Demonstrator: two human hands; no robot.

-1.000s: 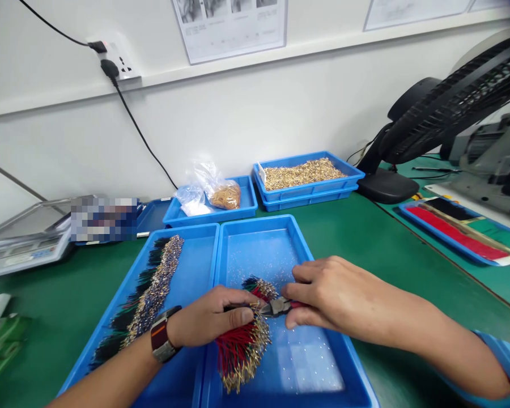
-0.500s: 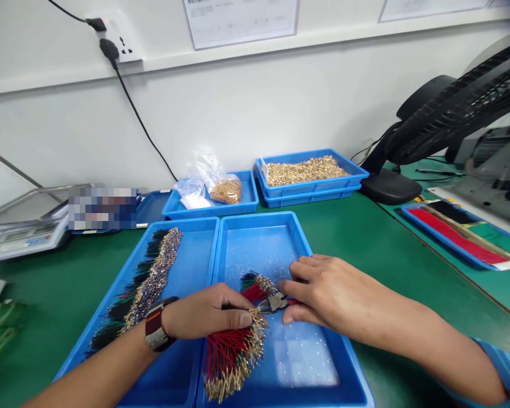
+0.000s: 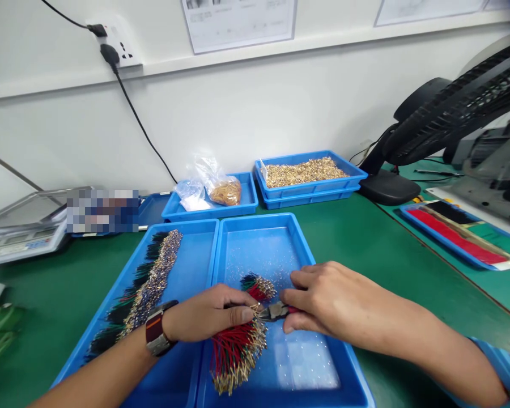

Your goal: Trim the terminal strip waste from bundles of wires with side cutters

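My left hand (image 3: pixel 221 313) is closed on a bundle of red wires (image 3: pixel 236 348) with gold-coloured metal ends, held over the right blue tray (image 3: pixel 300 243). Red-handled pliers (image 3: pixel 276 310) are gripped in my right hand (image 3: pixel 318 297), their jaws touching the metal ends beside my left thumb. A smaller bunch of red and green wires (image 3: pixel 260 287) lies in the tray just behind the pliers. Tiny bits are scattered over the tray floor. In the left blue tray (image 3: pixel 195 243) runs a long row of dark green wires (image 3: pixel 142 283) with metal ends.
Behind stand a tray of plastic bags (image 3: pixel 225 192) and stacked trays of small gold parts (image 3: pixel 306 173). A black fan (image 3: pixel 391 187) and a tray of coloured strips (image 3: pixel 459 235) are at the right. At the left are a scale (image 3: pixel 21 246) and a green object (image 3: pixel 0 334).
The held red wire bundle has shifted slightly up and right. The pliers have tilted and moved a little lower against the metal ends, while both hands keep their grip.
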